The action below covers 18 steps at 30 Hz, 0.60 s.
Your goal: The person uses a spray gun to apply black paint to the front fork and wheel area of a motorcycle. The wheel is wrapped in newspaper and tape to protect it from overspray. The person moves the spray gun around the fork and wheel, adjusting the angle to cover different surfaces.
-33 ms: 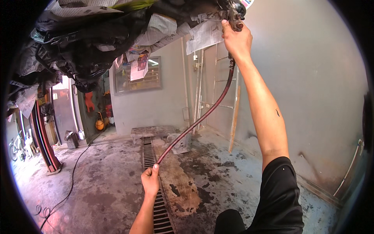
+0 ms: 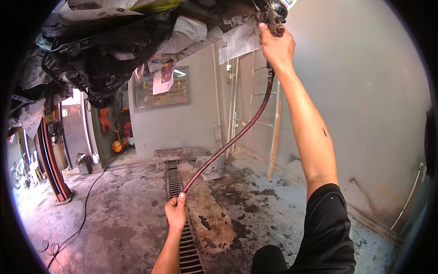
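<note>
Raised high at the upper right, my right hand (image 2: 279,48) is closed around the grip of a dark, grimy spray gun (image 2: 275,20). The gun's top runs up to the picture's edge, close to the underside of a raised vehicle (image 2: 109,59) hung with newspaper sheets. From the grip a dark red hose (image 2: 235,138) curves down to the left. Lower down, my left hand (image 2: 176,211) is wrapped round that hose with the thumb upward. Most of the fingers of my right hand are hidden behind its back.
A floor drain grate (image 2: 173,179) runs along the stained floor. A low bench (image 2: 179,153) stands by the back wall, and a ladder (image 2: 252,98) leans on the right. Left are a red lift post (image 2: 55,164) and a black cable (image 2: 86,210).
</note>
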Motion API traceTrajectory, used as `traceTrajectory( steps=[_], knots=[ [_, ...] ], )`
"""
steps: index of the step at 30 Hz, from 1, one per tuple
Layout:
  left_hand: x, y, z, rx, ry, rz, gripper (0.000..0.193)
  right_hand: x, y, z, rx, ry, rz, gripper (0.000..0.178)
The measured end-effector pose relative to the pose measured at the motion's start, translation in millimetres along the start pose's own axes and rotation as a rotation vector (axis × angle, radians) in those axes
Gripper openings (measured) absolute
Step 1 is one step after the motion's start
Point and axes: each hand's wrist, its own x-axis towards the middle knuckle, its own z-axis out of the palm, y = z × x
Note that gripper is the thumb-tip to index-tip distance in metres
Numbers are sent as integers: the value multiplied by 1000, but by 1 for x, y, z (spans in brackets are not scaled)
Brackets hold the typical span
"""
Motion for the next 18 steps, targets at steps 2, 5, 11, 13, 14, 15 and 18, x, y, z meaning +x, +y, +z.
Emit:
traceTrajectory(
  steps=[2,5,11,13,14,15,18],
  knots=[
    [-3,-6,-3,3,15,-2,58,-1,-2,1,29,0,0,32],
    [-2,-11,-9,18,24,-24,58,2,-3,3,78,7,-19,31],
    [6,-11,-13,15,43,-17,59,9,-2,11,48,15,-17,29],
    [6,-9,-14,44,48,-27,59,9,-1,12,33,24,-15,30],
    [6,-9,-14,26,39,-14,60,8,-1,12,25,28,-14,31],
    [5,-8,-14,30,37,-12,60,6,-1,11,8,20,-1,32],
    [2,-5,-12,26,6,-17,60,0,-3,6,-61,-9,1,37]
  ],
)
